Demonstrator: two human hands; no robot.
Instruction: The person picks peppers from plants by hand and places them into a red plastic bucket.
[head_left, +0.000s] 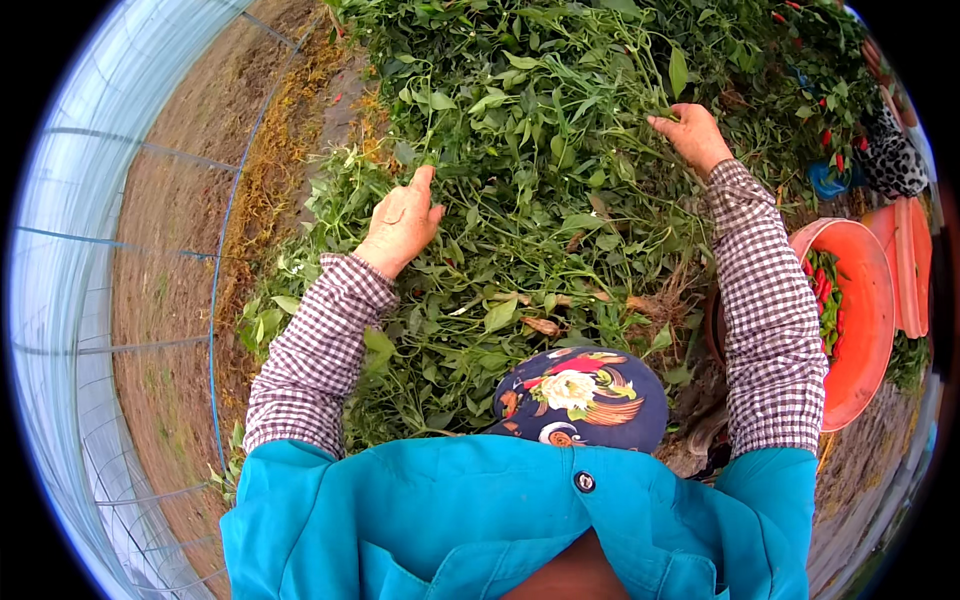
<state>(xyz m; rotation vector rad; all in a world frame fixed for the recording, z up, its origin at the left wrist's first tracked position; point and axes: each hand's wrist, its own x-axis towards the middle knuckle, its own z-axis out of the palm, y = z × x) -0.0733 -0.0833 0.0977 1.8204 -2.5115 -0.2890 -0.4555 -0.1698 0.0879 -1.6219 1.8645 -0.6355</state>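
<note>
Leafy green chilli pepper plants (517, 157) lie in a dense heap in front of me. At the heap's left part is my left hand (405, 219), back upward, with one finger extended among the leaves; whether it grips anything is hidden. My right hand (694, 135) pinches a green pepper plant stem between thumb and fingers at the upper right. Pulled-up roots (667, 300) show on a plant lying near my knee, which is covered by dark floral cloth (577, 397).
To the right stands a red plastic bucket (862, 330) holding red and green chillies (825, 292). Beyond it are another red container (907, 262), a blue object (827, 180) and a person in spotted cloth (892, 154). A blue cord (217, 300) and translucent sheeting (67, 247) run along the left.
</note>
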